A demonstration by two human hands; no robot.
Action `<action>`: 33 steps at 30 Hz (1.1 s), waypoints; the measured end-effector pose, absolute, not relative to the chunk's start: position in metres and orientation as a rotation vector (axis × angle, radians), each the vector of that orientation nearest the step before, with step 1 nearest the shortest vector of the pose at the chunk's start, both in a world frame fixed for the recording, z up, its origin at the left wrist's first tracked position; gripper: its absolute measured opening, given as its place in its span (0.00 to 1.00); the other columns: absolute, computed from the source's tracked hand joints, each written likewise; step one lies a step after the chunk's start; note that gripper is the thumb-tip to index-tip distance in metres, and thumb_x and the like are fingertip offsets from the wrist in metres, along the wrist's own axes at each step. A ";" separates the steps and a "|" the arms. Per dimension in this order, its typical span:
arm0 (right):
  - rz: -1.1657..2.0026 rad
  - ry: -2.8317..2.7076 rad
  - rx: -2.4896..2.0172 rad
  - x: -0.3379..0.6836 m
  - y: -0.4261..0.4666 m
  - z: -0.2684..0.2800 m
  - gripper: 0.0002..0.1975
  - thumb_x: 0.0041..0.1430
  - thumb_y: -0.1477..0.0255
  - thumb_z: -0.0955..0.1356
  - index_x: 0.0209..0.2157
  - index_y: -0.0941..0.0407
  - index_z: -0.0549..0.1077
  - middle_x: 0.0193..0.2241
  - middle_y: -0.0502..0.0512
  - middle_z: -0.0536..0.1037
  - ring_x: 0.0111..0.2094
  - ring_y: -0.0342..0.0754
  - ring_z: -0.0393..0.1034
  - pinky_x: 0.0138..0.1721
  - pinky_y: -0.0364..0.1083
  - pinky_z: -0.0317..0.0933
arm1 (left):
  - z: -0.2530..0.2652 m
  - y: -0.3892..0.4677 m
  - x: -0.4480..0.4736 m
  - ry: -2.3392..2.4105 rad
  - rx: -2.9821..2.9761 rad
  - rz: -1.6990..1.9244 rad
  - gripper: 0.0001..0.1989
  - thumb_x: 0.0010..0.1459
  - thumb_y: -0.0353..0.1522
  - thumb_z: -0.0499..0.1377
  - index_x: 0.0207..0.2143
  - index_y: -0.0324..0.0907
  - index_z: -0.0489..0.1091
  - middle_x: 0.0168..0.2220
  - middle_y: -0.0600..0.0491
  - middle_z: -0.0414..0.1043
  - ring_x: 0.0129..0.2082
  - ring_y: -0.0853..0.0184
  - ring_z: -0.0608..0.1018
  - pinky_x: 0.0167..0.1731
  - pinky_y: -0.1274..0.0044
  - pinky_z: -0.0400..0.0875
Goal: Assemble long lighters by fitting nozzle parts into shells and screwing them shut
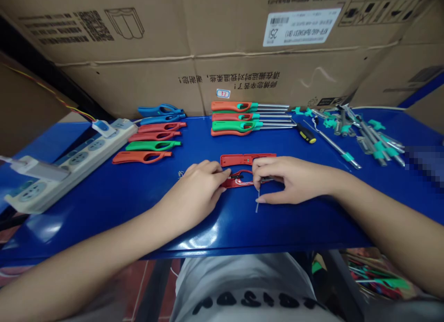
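Observation:
My left hand (203, 185) is closed on the left end of a red lighter shell half (239, 182) lying on the blue table. Inside that half are a small dark part and thin pale wires. Over its right end bends my right hand (282, 179), thumb and fingers closed on a thin, pale translucent tube (257, 206) that points down toward the table. A grey metal piece shows just under the right fingers, partly hidden. Right behind lies the other red shell half (237, 160), its inner face up and its right end partly covered by my right hand.
Blue, red, green and orange handle shells (152, 146) lie at left. Assembled lighters (236, 118) are stacked behind my hands. A black-and-yellow screwdriver (305, 133) and a pile of metal tubes with teal pieces (373, 132) lie right. A power strip (76, 162) stands left; a cardboard wall (194, 77) closes the back.

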State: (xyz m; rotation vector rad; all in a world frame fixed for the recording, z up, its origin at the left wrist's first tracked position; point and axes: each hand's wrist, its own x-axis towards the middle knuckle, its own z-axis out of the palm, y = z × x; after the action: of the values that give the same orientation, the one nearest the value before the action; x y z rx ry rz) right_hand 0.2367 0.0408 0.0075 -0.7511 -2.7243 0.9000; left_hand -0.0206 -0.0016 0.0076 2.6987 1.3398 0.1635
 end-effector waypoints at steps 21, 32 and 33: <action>0.471 -2.703 -1.034 0.226 0.041 -0.006 0.09 0.67 0.72 0.64 0.34 0.58 0.73 0.32 0.55 0.77 0.31 0.45 0.68 0.34 0.43 0.55 | -0.013 0.005 -0.016 1.041 2.620 0.545 0.16 0.66 0.28 0.59 0.55 0.38 0.74 0.43 0.46 0.73 0.43 0.61 0.75 0.47 0.69 0.74; 0.719 -2.700 -0.943 0.235 0.043 0.006 0.06 0.60 0.79 0.66 0.36 0.57 0.75 0.34 0.52 0.76 0.31 0.43 0.67 0.32 0.41 0.56 | -0.010 -0.004 -0.006 1.177 2.855 0.267 0.19 0.73 0.34 0.47 0.52 0.36 0.75 0.42 0.43 0.71 0.42 0.58 0.74 0.43 0.65 0.75; 0.750 -2.696 -0.929 0.237 0.043 0.008 0.07 0.60 0.79 0.66 0.37 0.57 0.76 0.34 0.52 0.76 0.31 0.42 0.67 0.32 0.41 0.56 | -0.011 -0.004 -0.007 1.169 2.860 0.274 0.18 0.73 0.33 0.48 0.53 0.36 0.74 0.44 0.43 0.71 0.43 0.58 0.74 0.44 0.65 0.75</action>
State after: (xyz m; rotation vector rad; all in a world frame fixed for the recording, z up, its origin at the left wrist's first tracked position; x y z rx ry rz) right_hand 0.2365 0.0432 0.0080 -0.9290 -2.6955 0.7504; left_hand -0.0069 -0.0035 -0.0113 2.8603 1.1690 0.2742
